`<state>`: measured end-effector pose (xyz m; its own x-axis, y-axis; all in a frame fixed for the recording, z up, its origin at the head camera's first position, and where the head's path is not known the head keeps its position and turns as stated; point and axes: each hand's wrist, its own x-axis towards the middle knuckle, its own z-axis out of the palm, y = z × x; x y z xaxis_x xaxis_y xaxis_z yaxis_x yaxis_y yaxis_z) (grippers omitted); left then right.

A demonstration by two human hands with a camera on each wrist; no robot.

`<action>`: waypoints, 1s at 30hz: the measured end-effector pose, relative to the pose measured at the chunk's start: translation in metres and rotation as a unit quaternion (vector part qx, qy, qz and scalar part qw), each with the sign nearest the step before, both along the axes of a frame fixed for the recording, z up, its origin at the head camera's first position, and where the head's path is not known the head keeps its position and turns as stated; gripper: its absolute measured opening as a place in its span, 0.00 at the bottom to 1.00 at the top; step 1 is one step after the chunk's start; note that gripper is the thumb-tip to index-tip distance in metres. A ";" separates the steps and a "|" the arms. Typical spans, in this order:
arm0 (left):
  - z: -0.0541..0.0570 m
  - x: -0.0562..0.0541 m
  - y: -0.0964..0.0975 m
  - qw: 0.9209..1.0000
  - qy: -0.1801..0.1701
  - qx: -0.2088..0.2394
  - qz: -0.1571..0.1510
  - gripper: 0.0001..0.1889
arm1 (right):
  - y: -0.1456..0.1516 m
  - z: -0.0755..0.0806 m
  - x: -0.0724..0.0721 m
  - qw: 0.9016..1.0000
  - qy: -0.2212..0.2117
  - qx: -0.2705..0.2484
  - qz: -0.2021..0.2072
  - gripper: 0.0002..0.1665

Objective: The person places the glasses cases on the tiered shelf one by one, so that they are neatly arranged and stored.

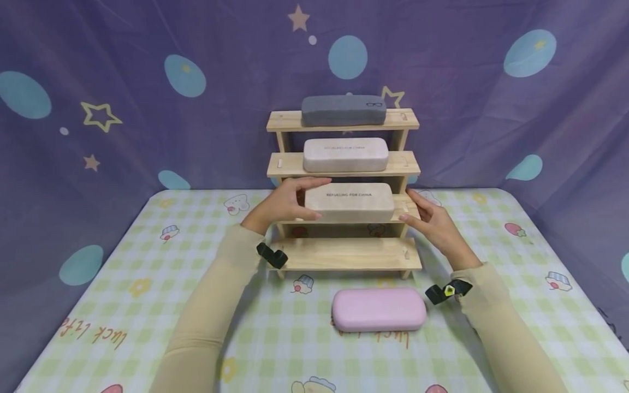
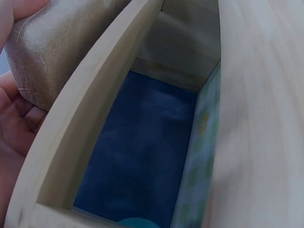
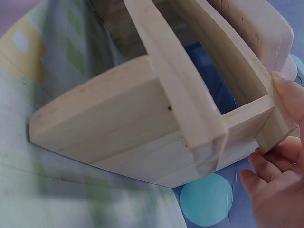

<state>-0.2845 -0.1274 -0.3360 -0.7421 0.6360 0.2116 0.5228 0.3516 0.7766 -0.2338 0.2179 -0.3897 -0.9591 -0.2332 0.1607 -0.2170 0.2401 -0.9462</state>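
Note:
A stepped wooden rack (image 1: 344,254) has a glasses case on each of its upper three tiers. My left hand (image 1: 285,204) holds the left end of a cream glasses case (image 1: 350,204) lettered "REFUELING FOR CHINA", thumb in front and fingers along the top. In the left wrist view, the case (image 2: 42,52) lies between thumb and fingers beside a board edge. My right hand (image 1: 437,224) grips the right end of that same tier; in the right wrist view, thumb and fingers sit on opposite sides of the board (image 3: 280,126).
A whitish glasses case (image 1: 345,155) lies on the second tier and a grey-blue one (image 1: 344,111) on the top. In front of the rack a pink glasses case (image 1: 379,310) lies on the checked tablecloth (image 1: 275,349). A purple patterned curtain (image 1: 236,109) hangs behind.

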 end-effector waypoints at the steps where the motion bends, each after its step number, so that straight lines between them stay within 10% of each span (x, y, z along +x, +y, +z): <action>1: 0.000 -0.001 0.001 1.000 0.001 -0.003 0.001 0.41 | 0.000 0.000 -0.001 1.000 0.000 0.000 -0.001 0.43; 30: -0.005 -0.005 -0.003 0.999 -0.022 -0.032 -0.010 0.41 | 0.002 -0.006 -0.002 1.000 0.011 -0.003 0.005 0.43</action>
<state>-0.2893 -0.1299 -0.3406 -0.7366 0.6621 0.1378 0.4967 0.3914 0.7747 -0.2357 0.2201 -0.3956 -0.9532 -0.2411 0.1823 -0.2393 0.2332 -0.9425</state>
